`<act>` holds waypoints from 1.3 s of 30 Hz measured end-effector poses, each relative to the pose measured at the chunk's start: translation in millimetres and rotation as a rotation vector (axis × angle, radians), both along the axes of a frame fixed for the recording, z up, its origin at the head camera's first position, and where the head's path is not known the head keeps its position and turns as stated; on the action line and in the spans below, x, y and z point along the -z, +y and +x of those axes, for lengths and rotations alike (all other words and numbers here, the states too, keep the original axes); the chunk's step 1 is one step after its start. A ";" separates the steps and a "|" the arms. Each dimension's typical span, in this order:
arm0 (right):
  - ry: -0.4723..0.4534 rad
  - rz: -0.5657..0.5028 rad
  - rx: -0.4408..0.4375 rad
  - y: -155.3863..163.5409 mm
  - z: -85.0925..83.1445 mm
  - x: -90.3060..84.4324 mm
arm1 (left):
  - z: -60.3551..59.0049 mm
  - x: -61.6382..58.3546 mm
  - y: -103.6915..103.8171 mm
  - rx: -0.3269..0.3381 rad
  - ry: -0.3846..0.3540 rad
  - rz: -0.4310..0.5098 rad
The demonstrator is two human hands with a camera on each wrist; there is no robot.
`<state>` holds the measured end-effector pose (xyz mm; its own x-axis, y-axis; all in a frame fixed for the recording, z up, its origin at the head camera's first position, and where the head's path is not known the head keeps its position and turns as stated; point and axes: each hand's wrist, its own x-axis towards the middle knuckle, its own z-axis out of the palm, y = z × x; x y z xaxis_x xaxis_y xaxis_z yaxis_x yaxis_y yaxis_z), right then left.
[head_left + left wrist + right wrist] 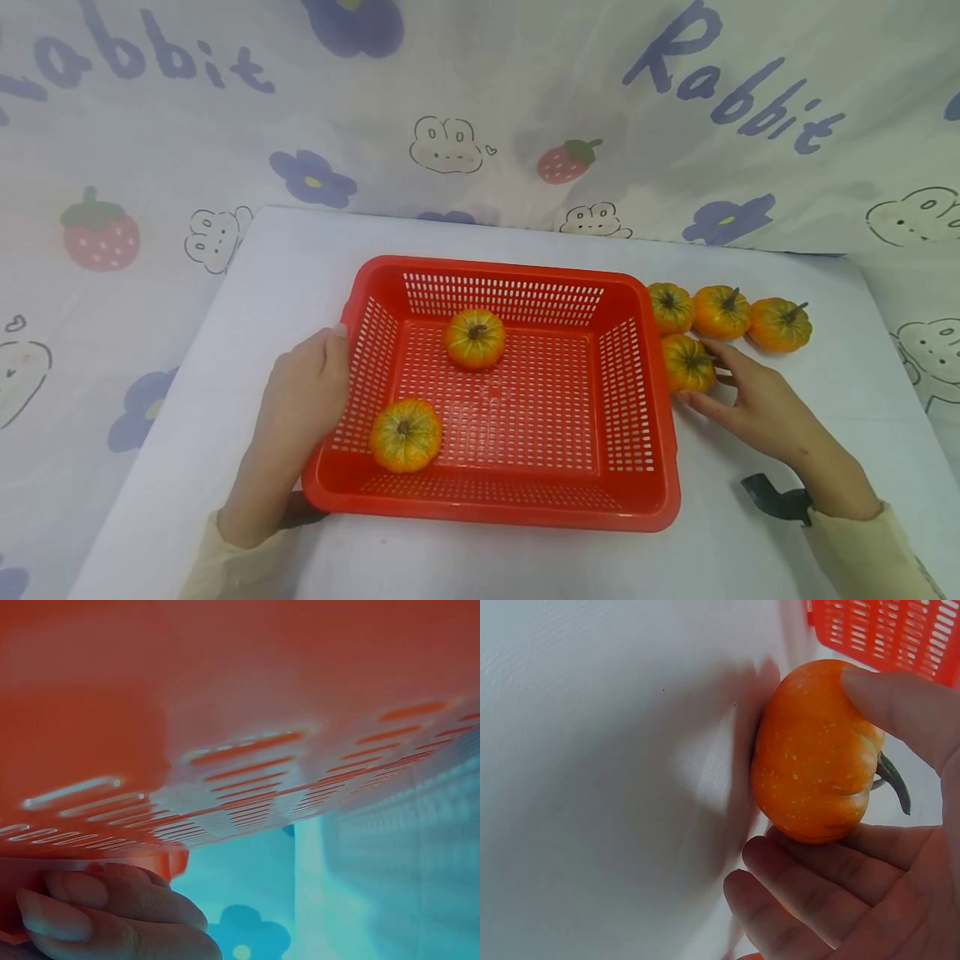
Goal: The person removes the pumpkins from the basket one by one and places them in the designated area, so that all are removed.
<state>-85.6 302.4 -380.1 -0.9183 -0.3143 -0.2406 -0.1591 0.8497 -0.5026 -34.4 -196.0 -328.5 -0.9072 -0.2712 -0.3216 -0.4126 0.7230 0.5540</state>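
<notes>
A red plastic basket (491, 521) with slotted walls sits on the table. Inside it are two small orange pumpkins, one pumpkin (476, 339) toward the back and another pumpkin (406, 436) at the front left. My left hand (307, 387) grips the basket's left rim; its curled fingers (127, 915) show beneath the rim in the left wrist view. Just outside the right wall, my right hand (765, 408) holds a small pumpkin (814, 754) between thumb and fingers. That pumpkin appears to rest on the table, its dark green stem pointing up.
Behind the right hand, three more pumpkins stand in a row: one pumpkin (670, 308) beside the basket, a middle pumpkin (722, 312) and a right pumpkin (780, 325). A white cloth (255, 275) covers the table, and a printed curtain (510, 100) hangs behind it.
</notes>
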 end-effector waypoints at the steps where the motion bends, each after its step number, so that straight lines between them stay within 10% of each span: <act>1: -0.002 0.004 0.002 -0.1 -0.2 -0.3 | -0.1 -0.1 -0.1 0.000 -0.001 -0.002; 39: 0.011 0.002 0.025 2.3 -0.6 2.5 | -0.2 -0.9 -0.1 -0.005 -0.015 0.002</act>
<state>-86.1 304.7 -382.5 -0.9286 -0.2906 -0.2307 -0.1433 0.8544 -0.4994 -34.7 -196.1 -327.6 -0.9008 -0.2756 -0.3355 -0.4247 0.7199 0.5490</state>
